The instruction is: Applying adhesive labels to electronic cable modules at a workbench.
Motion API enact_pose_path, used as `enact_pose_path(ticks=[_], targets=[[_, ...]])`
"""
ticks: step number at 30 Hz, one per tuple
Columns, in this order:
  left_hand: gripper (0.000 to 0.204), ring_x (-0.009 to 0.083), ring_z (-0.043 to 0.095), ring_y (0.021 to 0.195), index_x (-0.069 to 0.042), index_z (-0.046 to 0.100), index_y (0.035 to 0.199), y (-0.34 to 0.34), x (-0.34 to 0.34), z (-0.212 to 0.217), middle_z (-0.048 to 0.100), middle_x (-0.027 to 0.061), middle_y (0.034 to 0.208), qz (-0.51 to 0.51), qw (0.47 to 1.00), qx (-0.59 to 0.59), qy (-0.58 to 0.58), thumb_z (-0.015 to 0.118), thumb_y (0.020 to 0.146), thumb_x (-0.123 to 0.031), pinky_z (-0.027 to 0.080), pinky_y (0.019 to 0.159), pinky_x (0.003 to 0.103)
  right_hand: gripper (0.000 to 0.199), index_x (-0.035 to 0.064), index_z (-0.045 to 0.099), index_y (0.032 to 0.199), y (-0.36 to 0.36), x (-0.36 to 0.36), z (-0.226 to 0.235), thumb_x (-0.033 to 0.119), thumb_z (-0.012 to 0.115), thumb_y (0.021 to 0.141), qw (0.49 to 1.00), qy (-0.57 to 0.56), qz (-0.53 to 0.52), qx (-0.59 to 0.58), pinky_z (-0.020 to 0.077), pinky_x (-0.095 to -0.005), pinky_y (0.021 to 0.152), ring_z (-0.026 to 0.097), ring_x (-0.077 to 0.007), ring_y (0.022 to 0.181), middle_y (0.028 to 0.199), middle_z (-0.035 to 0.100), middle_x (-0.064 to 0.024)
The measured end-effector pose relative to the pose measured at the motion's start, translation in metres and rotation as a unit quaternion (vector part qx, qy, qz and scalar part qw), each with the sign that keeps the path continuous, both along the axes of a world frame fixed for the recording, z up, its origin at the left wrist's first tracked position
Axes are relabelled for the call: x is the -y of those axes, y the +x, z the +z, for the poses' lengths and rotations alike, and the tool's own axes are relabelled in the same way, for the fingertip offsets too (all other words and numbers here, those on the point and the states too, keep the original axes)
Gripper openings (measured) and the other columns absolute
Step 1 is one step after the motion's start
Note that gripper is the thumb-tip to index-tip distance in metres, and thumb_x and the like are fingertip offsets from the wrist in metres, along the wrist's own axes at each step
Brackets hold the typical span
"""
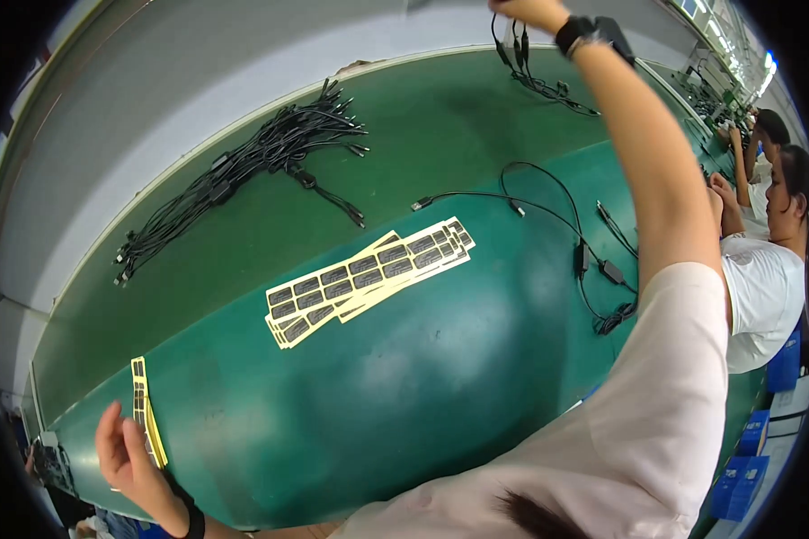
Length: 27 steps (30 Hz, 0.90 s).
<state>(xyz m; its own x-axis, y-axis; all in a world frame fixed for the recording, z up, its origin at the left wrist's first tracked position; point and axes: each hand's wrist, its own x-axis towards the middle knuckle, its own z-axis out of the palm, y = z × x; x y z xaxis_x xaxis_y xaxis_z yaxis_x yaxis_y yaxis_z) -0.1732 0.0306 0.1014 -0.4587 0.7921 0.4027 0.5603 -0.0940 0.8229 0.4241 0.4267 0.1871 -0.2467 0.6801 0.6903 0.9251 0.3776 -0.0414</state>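
Note:
My right arm reaches to the far top edge of the view. My right hand (535,11), partly cut off there, is closed on black cables (523,56) that hang down with their lower ends on the green table. At the near left, my left hand (135,463) is open, thumb and fingers apart and holding nothing visible. Right beside it lies a narrow stack of yellow-edged label strips (140,395). Midway between the hands, overlapping sheets of dark rectangular labels (368,274) lie fanned on the table.
A large bundle of black cables (243,162) lies along the back left. Loose cables with small black boxes (582,259) curl on the right, beneath my right arm. Co-workers (764,260) sit at the right, near blue boxes (737,485). A pale raised wall (270,54) borders the table's back.

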Motion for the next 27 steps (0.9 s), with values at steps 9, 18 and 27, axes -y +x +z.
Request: enact_pose_path(ticks=[9,18,27], targets=[[0.025,0.0081,0.051,0.072,0.001,0.063,0.104,0.054,-0.037,-0.022,0.057,0.0014,0.079,-0.207,0.978,-0.009,0.009,0.067,0.08,-0.004,0.042,0.069,0.021,0.015,0.0037,0.057,0.07,-0.032,0.074,0.074,0.005,0.071,0.068,0.958,-0.118,0.117,-0.232,0.0463,-0.0283,0.053,0.058,-0.0149,0.057,0.065,0.059,-0.0031],[0.021,0.0085,0.05,0.066,0.001,0.064,0.099,0.073,-0.048,-0.037,0.055,0.0013,0.074,-0.281,0.959,-0.027,0.007,0.067,0.079,-0.003,0.042,0.063,0.021,0.018,0.0085,0.056,0.085,-0.039,0.135,0.103,0.004,0.068,0.073,0.845,-0.242,0.296,-0.374,0.0516,-0.0309,0.064,0.062,-0.0172,0.069,0.075,0.063,-0.0043],[0.024,0.011,0.049,0.067,0.0,0.064,0.099,0.065,-0.06,-0.044,0.056,0.0027,0.074,-0.278,0.961,-0.013,0.003,0.07,0.077,-0.006,0.04,0.063,0.023,0.018,0.0098,0.055,0.089,-0.032,0.131,0.116,0.004,0.065,0.075,0.822,-0.227,0.335,-0.401,0.0519,-0.0339,0.07,0.063,-0.0195,0.075,0.083,0.064,-0.0062]])
